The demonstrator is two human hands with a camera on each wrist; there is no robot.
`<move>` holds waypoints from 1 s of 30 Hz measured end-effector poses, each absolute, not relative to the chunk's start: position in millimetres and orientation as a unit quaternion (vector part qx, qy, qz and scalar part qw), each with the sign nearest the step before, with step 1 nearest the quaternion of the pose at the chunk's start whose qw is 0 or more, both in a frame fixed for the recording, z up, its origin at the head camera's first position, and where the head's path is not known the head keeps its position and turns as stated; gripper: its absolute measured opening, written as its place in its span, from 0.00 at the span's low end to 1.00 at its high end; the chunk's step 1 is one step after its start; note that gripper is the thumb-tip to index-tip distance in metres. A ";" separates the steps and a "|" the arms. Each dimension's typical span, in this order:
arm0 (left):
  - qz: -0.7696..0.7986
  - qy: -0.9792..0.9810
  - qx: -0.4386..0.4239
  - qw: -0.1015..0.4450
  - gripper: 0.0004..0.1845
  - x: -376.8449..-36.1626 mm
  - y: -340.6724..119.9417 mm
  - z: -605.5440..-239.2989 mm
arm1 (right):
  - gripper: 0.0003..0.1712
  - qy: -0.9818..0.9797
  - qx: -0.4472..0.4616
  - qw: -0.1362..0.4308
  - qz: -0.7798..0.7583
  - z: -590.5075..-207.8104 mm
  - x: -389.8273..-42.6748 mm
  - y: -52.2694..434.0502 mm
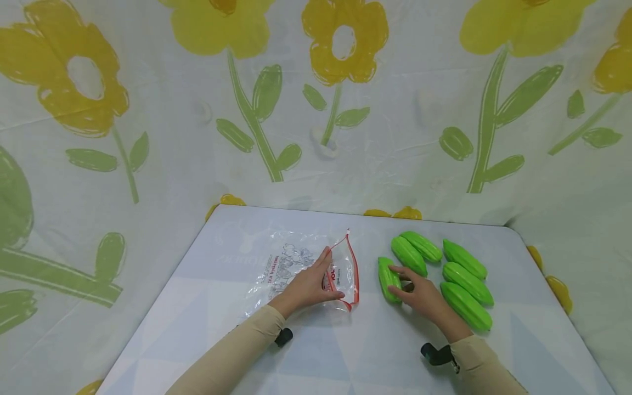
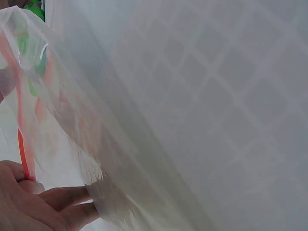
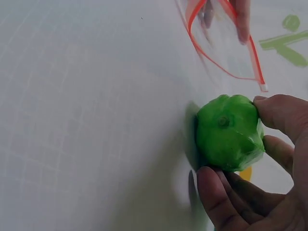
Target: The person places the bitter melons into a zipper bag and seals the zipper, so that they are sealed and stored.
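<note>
My right hand (image 1: 423,296) grips a bright green, ridged cucumber-like vegetable (image 1: 385,272) between thumb and fingers, close over the table. Its blunt, lobed end faces the camera in the right wrist view, with the thumb on one side and fingers on the other. To the left lies a clear zip bag (image 1: 283,269) with a red-edged mouth and printed drawings. My left hand (image 1: 305,286) is at that mouth, thumb and fingers spread apart, and the red rim (image 3: 195,41) gapes toward the vegetable. In the left wrist view the clear plastic partly covers the left fingers.
Two more green vegetables (image 1: 408,255) lie just beyond my right hand. Three others (image 1: 466,282) form a row to its right. The pale table (image 1: 316,356) ends at a back edge, where a flower-printed curtain (image 1: 395,164) hangs. Dark wrist-camera mounts (image 1: 434,354) sit under the wrists.
</note>
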State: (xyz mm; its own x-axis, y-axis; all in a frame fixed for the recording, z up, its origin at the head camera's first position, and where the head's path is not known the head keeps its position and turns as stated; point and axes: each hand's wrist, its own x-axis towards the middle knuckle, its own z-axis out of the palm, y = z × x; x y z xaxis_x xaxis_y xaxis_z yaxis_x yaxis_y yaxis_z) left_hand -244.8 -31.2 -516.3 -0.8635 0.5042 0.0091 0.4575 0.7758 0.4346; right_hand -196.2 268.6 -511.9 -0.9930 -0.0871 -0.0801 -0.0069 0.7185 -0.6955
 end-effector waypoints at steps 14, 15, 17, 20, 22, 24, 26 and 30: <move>0.220 0.939 0.258 0.057 0.60 -244.5 -30.4 -514.5 | 0.33 0.922 -0.043 0.018 -0.385 -516.0 -196.5 262.9; 0.220 0.939 0.257 0.058 0.60 -244.5 -30.3 -514.4 | 0.33 0.920 -0.049 0.015 -0.389 -515.8 -196.5 261.9; 0.221 0.940 0.254 0.060 0.60 -244.4 -30.2 -514.3 | 0.33 0.915 -0.062 0.006 -0.398 -515.7 -196.7 259.7; 0.221 0.940 0.251 0.064 0.59 -244.3 -29.9 -514.4 | 0.33 0.908 -0.081 0.000 -0.412 -516.0 -197.6 255.7; 0.220 0.941 0.250 0.065 0.59 -244.2 -29.6 -514.3 | 0.32 0.905 -0.085 0.001 -0.416 -516.5 -198.5 252.4; 0.220 0.941 0.247 0.065 0.59 -244.1 -29.4 -513.7 | 0.32 0.905 -0.092 0.002 -0.416 -516.3 -199.0 248.6; 0.220 0.942 0.246 0.066 0.59 -244.0 -29.3 -513.2 | 0.32 0.906 -0.094 0.004 -0.414 -515.7 -198.9 245.2; 0.220 0.941 0.248 0.065 0.59 -244.1 -29.2 -512.7 | 0.32 0.904 -0.093 0.010 -0.416 -513.3 -198.4 240.1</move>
